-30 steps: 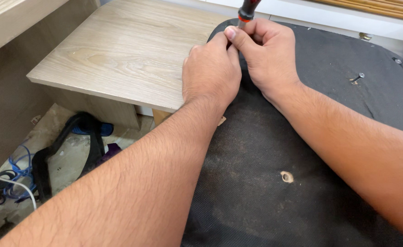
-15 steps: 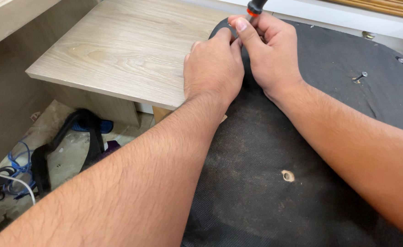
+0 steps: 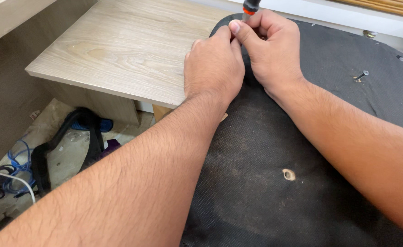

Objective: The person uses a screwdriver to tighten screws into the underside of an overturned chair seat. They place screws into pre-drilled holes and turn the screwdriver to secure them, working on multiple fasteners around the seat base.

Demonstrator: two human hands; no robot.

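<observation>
A pale wood-grain board [image 3: 128,50] juts out like a shelf at upper left. Below it, on the dusty floor [image 3: 59,160], lie a black strap [image 3: 66,137], a coil of blue cord [image 3: 16,167] and 1 white cable [image 3: 5,176]. On the right, 1 loose screw [image 3: 360,76] lies tilted. A white ledge [image 3: 347,16] runs along the top edge.

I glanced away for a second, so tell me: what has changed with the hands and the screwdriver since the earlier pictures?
Very little. The right hand still grips the screwdriver, and its thumb has slid a bit higher along the shaft. The left hand stays pressed beside it on the edge of the black fabric panel. Nothing was picked up or let go. The loose screw, the wooden board and the straps on the floor lie as before.
</observation>
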